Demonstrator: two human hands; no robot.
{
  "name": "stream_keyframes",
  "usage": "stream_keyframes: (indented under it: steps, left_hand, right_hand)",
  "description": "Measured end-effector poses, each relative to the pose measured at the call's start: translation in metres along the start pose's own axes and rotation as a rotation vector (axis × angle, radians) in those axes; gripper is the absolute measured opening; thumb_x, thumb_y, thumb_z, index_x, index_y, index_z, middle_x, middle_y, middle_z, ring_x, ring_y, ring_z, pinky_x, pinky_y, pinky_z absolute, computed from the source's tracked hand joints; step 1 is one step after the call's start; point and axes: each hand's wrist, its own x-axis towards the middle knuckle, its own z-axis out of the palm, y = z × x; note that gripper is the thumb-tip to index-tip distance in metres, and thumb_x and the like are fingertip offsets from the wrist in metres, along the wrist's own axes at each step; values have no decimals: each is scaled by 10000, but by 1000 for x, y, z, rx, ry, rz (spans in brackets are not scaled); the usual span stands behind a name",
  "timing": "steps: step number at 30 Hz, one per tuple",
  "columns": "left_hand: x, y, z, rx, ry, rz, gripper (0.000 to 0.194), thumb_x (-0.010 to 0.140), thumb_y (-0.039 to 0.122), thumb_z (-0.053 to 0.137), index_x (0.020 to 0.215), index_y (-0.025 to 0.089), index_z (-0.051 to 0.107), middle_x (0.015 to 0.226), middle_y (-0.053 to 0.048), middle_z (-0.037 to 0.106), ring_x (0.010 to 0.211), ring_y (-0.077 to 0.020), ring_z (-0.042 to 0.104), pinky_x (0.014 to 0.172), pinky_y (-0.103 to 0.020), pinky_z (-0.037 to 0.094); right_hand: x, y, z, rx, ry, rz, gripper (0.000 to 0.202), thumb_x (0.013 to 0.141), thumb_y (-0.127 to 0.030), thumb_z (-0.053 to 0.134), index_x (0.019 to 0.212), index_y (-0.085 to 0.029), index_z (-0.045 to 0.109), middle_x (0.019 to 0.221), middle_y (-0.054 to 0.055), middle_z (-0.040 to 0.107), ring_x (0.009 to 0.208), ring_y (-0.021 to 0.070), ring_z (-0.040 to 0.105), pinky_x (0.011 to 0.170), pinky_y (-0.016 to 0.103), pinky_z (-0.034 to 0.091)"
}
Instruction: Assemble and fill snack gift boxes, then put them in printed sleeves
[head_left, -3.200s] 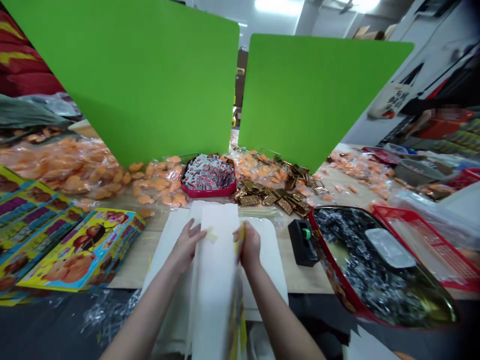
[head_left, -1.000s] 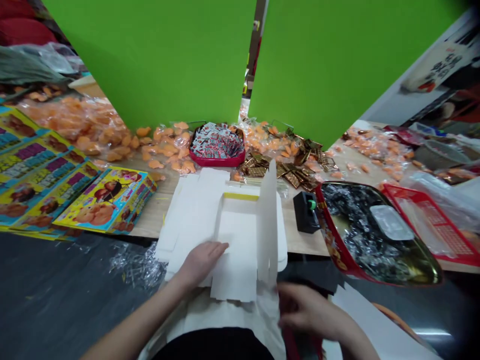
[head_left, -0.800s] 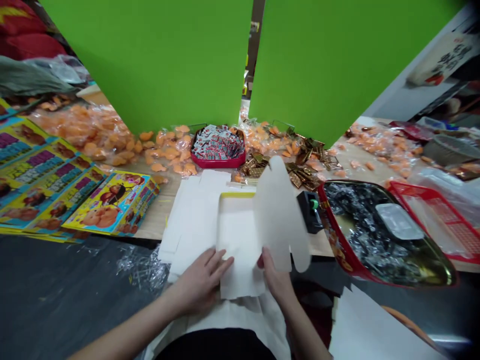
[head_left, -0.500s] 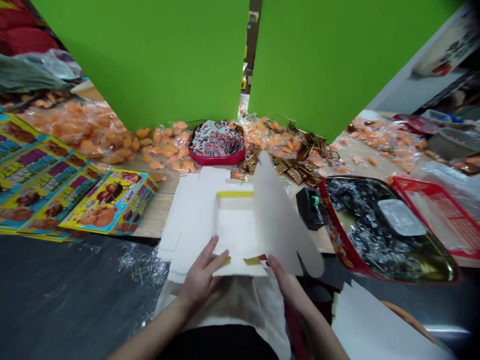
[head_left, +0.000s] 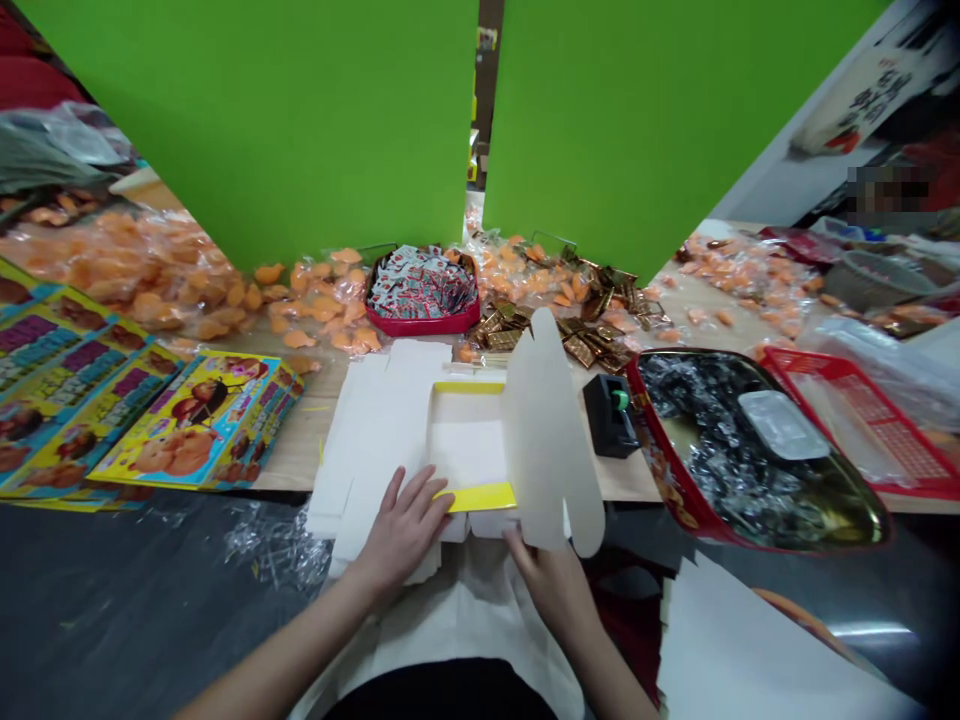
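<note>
A part-folded cardboard box [head_left: 469, 450] lies in front of me, white inside. Its large flap [head_left: 551, 440] stands up on the right side. Along the near wall a yellow strip [head_left: 484, 497] is folded inward. My left hand [head_left: 401, 530] rests with fingers stretched out at the near left corner, fingertips touching the end of that strip. At the near right corner my right hand [head_left: 551, 575] grips the box, thumb against the outer near wall and the other fingers partly hidden by the flap. Beneath the box is a stack of flat white blanks [head_left: 382, 420].
Printed boxes [head_left: 195, 415] lie left. Behind are a red tray of sachets [head_left: 422, 285], bagged orange pieces [head_left: 322, 300] and brown-gold packets [head_left: 589, 335]. A tape dispenser [head_left: 611, 415], a tin of clear packets [head_left: 705, 450] and a red basket [head_left: 862, 420] stand right. Green panels [head_left: 322, 120] rise behind.
The near wall of the box has come up, and its yellow strip now lies folded inward. My right hand has moved down to the near wall's outside. The upright flap leans less to the right.
</note>
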Motion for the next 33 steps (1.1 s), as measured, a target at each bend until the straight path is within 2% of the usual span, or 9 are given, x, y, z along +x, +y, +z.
stream_keyframes:
  steps: [2, 6, 9, 15, 20, 25, 27, 29, 33]
  left_hand:
    - [11, -5, -12, 58, -175, 72, 233, 930, 151, 382, 963, 185, 611, 957, -40, 650, 1091, -208, 540, 1121, -525, 188]
    - [37, -6, -28, 116, -378, 92, 250, 877, 73, 404, 807, 169, 624, 773, 6, 630, 839, -163, 596, 1108, -469, 242]
    - [49, -7, -29, 106, -387, 121, 156, 845, 144, 520, 747, 177, 638, 713, 4, 644, 790, -185, 618, 1043, -489, 331]
    - [64, -14, -19, -3, -475, 97, 160, 806, 182, 572, 677, 179, 666, 675, -39, 680, 745, -216, 650, 1012, -506, 336]
    - [60, -1, -25, -42, -557, 54, 267, 831, 109, 431, 735, 167, 674, 725, -79, 693, 718, -236, 661, 812, -402, 467]
    - [51, 28, -23, -109, -544, -206, 314, 848, 103, 368, 898, 167, 672, 863, -105, 705, 793, -241, 669, 738, -350, 491]
    - [52, 36, -18, -146, -542, -232, 340, 835, 143, 431, 1116, 167, 621, 1007, -118, 701, 917, -247, 660, 827, -361, 492]
    - [52, 38, -11, -158, -573, -184, 564, 745, 116, 519, 1306, 173, 491, 1214, -129, 626, 1064, -259, 611, 922, -371, 467]
    - [43, 32, 16, -108, -601, -110, 678, 716, 58, 449, 1375, 216, 421, 1208, -93, 637, 1004, -232, 645, 863, -315, 516]
  right_hand:
    - [-12, -15, -12, -111, -178, -109, 228, 886, -289, 433, 788, -213, 625, 719, 38, 646, 686, 199, 618, 629, 309, 487]
    - [6, -57, 9, -409, -43, -231, 286, 817, -55, 401, 957, -156, 629, 944, 127, 650, 909, 259, 595, 826, 425, 466]
    - [39, -66, 27, -578, -69, -164, 242, 771, -30, 450, 864, -127, 652, 854, 148, 651, 832, 293, 603, 765, 462, 475]
    - [62, -57, 19, -548, -38, -386, 202, 806, -60, 482, 778, -166, 652, 771, 73, 662, 745, 235, 619, 726, 398, 501]
    - [40, -57, 10, -562, -23, -423, 274, 827, -62, 432, 810, -189, 673, 750, 31, 671, 746, 191, 626, 920, 394, 476]
    - [14, -11, -48, -398, 373, -765, 336, 902, -221, 366, 1091, -355, 610, 918, 8, 692, 890, 200, 629, 828, 365, 517]
    - [51, 10, -82, -396, 471, -511, 313, 921, -253, 349, 1039, -296, 636, 863, 41, 675, 839, 206, 619, 772, 368, 507]
    - [118, 24, -108, -497, 379, -177, 378, 949, -249, 269, 1035, -197, 633, 971, 94, 646, 945, 202, 578, 854, 364, 460]
    - [261, 30, -117, -559, 251, -112, 266, 922, -208, 394, 1039, -149, 625, 1050, 118, 622, 1024, 210, 541, 866, 348, 438]
